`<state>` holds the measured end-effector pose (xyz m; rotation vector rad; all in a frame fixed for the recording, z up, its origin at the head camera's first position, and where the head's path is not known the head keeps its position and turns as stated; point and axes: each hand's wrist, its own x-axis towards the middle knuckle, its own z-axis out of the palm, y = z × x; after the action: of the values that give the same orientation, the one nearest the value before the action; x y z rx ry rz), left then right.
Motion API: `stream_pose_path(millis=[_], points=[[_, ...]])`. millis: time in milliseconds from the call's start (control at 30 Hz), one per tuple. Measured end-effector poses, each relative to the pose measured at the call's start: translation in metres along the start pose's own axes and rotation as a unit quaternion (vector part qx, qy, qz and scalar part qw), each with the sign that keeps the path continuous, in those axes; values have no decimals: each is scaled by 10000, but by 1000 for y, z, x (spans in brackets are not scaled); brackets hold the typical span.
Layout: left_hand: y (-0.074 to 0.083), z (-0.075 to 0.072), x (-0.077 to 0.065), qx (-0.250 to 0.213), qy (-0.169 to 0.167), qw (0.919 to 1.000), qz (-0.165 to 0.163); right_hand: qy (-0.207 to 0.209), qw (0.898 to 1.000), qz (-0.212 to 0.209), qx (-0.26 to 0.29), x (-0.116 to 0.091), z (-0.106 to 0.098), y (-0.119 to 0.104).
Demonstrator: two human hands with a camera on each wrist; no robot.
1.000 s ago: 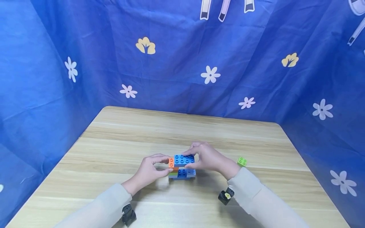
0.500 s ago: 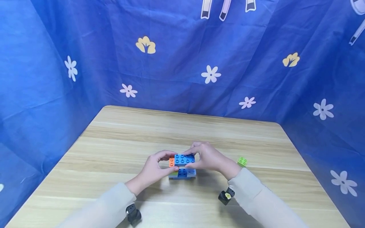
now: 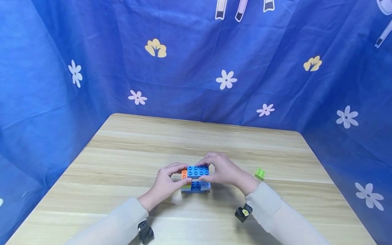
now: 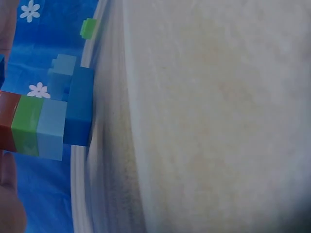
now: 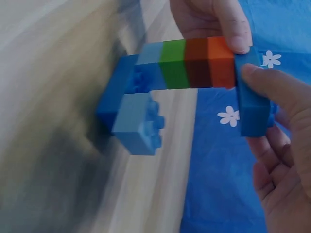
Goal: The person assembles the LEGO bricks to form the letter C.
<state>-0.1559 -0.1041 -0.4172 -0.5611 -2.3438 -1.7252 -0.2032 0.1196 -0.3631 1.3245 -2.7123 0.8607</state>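
A stack of toy building bricks stands near the middle of the table. Its long blue base brick (image 5: pixel 119 90) bears a light blue brick (image 5: pixel 132 121) at one end. A column rises at the other end: light blue, green (image 4: pixel 27 124), brown (image 5: pixel 197 63) and orange (image 3: pixel 184 172) bricks. On top, a long blue brick (image 3: pixel 197 173) reaches out to the right over a gap. With thumb and fingers, my right hand (image 3: pixel 226 171) pinches this brick's right part. My left hand (image 3: pixel 164 182) pinches its left end, beside the orange brick, the thumb in front and fingers behind.
A small green brick (image 3: pixel 259 174) lies on the wooden table (image 3: pixel 147 143) to the right, near the right forearm. Blue patterned cloth (image 3: pixel 190 61) hangs behind the table and at both sides.
My left hand has shifted right and slightly up, from the orange bricks to the top blue brick's left end. The right hand keeps its hold, and the stack stays in place.
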Motion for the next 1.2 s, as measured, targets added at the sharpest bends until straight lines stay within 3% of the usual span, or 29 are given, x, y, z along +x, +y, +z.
stream_pose_path(millis=[67,233,533,967,1200], points=[[-9,1,0,-83,37,10000,-17,92,9998,-70,137,-4,2,3],[-16,4,1,-76,67,9998,-147,427,9977,-207,489,-18,6,18],[-18,6,0,-62,59,9995,-294,906,9926,667,458,-55,6,59],[-19,7,-1,-48,76,9991,-414,1564,9824,1018,51,-105,-2,117],[-18,7,-1,-112,39,9990,-438,1743,9738,1446,-199,-130,-8,139]])
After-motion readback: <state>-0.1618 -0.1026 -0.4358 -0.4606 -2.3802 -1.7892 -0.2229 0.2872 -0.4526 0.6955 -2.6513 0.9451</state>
